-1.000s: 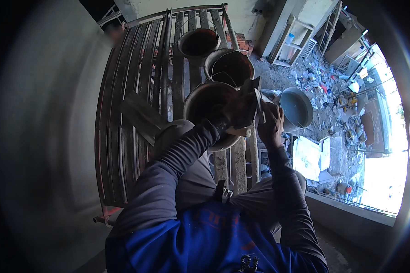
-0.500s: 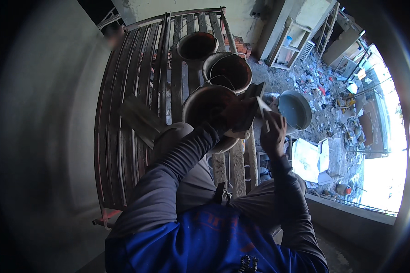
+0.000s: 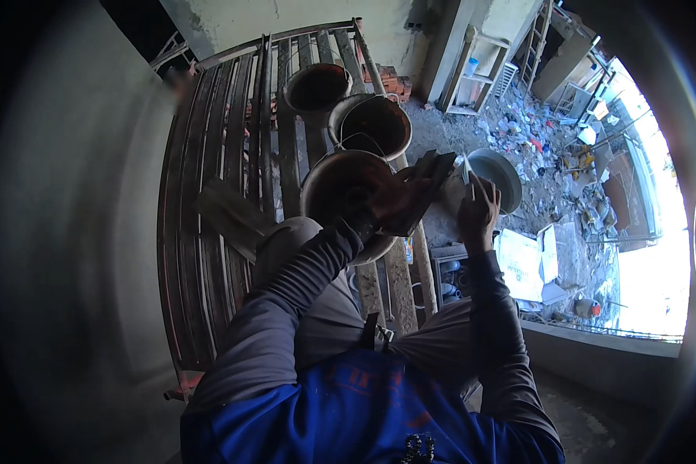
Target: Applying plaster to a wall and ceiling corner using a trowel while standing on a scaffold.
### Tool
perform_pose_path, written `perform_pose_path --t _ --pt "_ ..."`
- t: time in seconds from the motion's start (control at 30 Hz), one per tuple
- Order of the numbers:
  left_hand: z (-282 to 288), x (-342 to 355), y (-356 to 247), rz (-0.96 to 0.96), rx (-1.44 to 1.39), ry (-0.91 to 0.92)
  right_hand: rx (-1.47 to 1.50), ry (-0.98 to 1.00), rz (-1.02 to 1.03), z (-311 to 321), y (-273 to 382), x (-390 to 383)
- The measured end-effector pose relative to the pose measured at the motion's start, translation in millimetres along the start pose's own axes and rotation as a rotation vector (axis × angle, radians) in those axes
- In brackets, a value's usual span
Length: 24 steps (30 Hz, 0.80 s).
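My left hand [image 3: 398, 195] reaches over the nearest bucket [image 3: 325, 185], its fingers closed round a dark plastering float [image 3: 425, 193]. The float is tilted and juts out past the bucket's right rim. To the right, my right hand [image 3: 478, 210] grips a narrow trowel [image 3: 469, 172], its pale blade seen nearly edge-on and pointing up. A small gap separates the trowel from the float. Shadow hides part of my left fingers, and the handles of both tools are covered.
Beyond stand a middle bucket [image 3: 398, 151] and a far bucket [image 3: 315, 114] on slatted scaffold planks [image 3: 209, 193]. A board [image 3: 232, 220] lies by my left knee. Below at right are a round grey tub [image 3: 510, 174], scattered rubble and a white sheet [image 3: 520, 267]. A wall [image 3: 108, 232] rises at left.
My right hand and the trowel have moved slightly right, away from the float. The float has shifted a little and shows a broader face. The whole view has shifted slightly.
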<state>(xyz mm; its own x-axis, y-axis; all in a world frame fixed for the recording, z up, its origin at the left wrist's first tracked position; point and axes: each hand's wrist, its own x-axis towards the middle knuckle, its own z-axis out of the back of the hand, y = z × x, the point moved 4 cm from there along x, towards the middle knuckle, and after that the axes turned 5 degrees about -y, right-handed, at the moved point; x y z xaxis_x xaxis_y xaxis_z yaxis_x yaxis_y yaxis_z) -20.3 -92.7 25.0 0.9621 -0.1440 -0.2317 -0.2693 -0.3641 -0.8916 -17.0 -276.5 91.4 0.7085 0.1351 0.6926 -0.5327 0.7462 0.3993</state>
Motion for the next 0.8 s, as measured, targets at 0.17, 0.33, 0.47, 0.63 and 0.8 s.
perform_pose_path --t 0.17,0.33,0.47,0.63,0.8 --pt "19 -5 3 -0.102 0.036 0.102 0.106 0.063 0.2 -3 58 -19" --pt "-3 -21 -21 0.011 0.06 0.106 -0.015 -0.002 0.061 -1 12 6" --pt "-4 -20 -28 -0.152 0.431 -0.004 -0.066 -0.042 0.125 12 8 8" --pt "-7 -25 -37 -0.875 0.921 0.093 0.092 0.059 0.256 15 58 -11" --pt "-21 -30 -32 -0.118 0.151 0.114 -0.056 0.03 0.0 7 6 11"
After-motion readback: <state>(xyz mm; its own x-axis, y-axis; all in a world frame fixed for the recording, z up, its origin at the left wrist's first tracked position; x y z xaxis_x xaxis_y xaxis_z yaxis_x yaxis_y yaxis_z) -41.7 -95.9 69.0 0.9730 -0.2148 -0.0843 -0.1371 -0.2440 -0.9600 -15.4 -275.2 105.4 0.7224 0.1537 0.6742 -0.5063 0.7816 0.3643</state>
